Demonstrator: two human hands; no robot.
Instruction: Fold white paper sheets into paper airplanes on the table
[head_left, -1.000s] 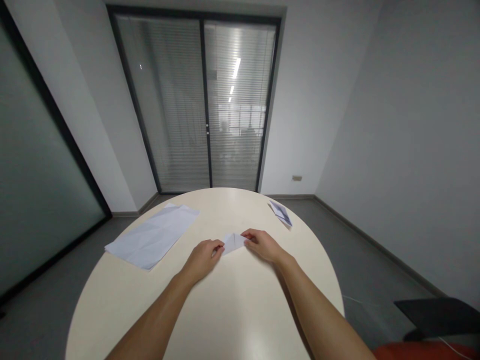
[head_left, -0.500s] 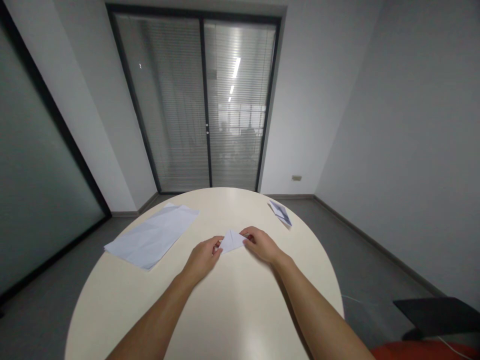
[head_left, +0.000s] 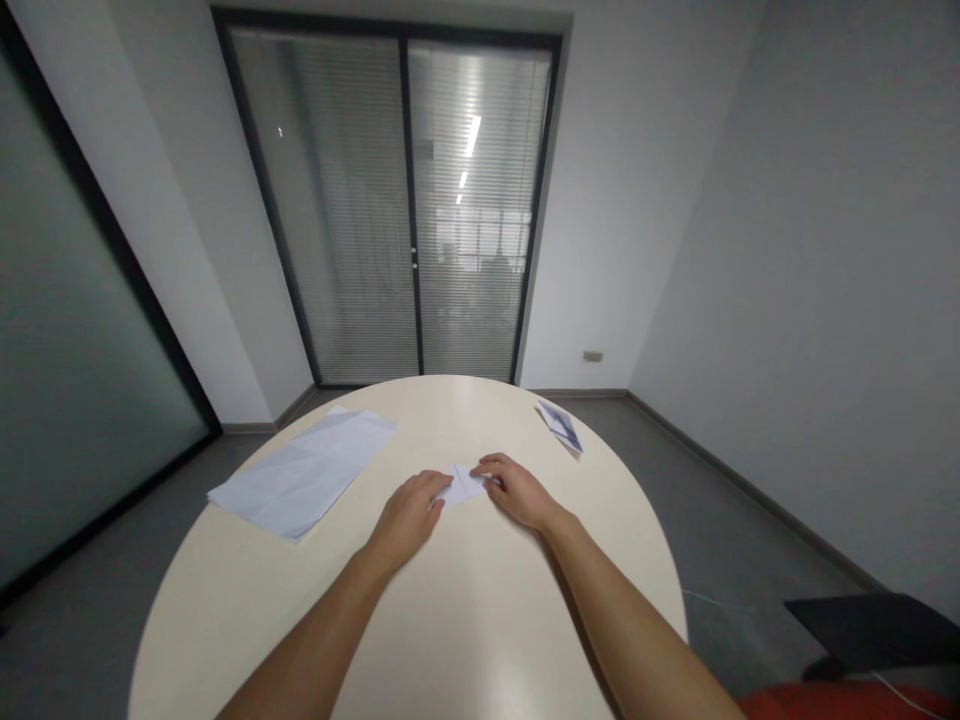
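Note:
A small folded sheet of white paper (head_left: 463,487) lies on the table between my hands, with a crease line running down its middle. My left hand (head_left: 411,512) has its fingers closed on the paper's left side, the thumb near the lower edge. On the right side, my right hand (head_left: 517,487) grips the paper, its index finger reaching over the top face and its thumb at the edge. My fingers cover both outer corners of the paper.
The round cream table (head_left: 450,620) fills the foreground. Large white sheets (head_left: 307,475) lie at its left. A folded paper piece (head_left: 560,427) sits near the far right edge. A black chair part (head_left: 877,632) stands at lower right, beyond the table.
The paper's pointed top has gone down and it now looks flatter and wider than tall. The fingers of both hands have moved inward over its upper face.

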